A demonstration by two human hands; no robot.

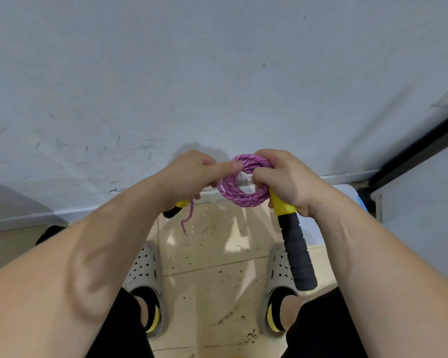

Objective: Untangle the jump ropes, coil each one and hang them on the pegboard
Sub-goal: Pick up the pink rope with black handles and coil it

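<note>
Scuffed grey wall [166, 73] | braided pink rope [239, 195] coiled round | foam-gripped handle [295, 249]

Braided cord, foam grip, scuffed paint

The pink rope [239, 195] is woven, matt cord flecked dark; its handle [295, 244] has ribbed black foam below a glossy yellow plastic collar. The wall [166, 73] is matt, scuffed paint; the floor [212, 254] glossy beige tile; the clogs [145, 270] matt perforated rubber.

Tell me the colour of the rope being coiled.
Pink-purple with dark flecks; the rope shows in the head view.
</note>
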